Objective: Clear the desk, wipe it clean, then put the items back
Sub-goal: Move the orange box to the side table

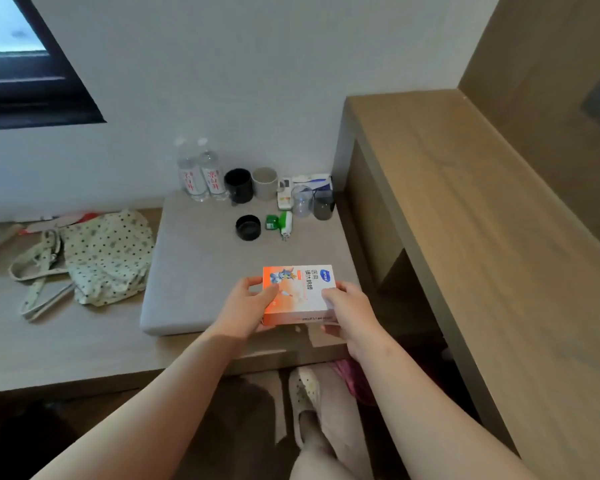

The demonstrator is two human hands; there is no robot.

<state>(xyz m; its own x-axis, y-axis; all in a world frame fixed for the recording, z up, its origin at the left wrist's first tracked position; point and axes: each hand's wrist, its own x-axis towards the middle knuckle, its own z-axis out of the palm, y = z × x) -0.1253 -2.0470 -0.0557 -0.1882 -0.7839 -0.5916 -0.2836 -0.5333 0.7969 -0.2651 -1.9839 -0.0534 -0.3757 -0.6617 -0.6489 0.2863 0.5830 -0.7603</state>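
Note:
An orange and white box (300, 289) is held just above the near edge of a grey cushion pad (201, 271). My left hand (246, 306) grips its left end and my right hand (347, 313) grips its right end. At the back of the pad stand two water bottles (200, 174), a black mug (239, 186), a grey mug (265, 183), a clear cup (302, 201) and a dark glass (323, 204). A black lid (247, 227) and a green plug-in device (280, 224) lie in front of them.
The wooden desk (465, 202) runs along the right, its top bare. A polka-dot bag (108, 254) with straps lies on the low bench left of the pad. White packets (312, 180) lean at the pad's back right. My slippered foot (303, 403) is on the floor below.

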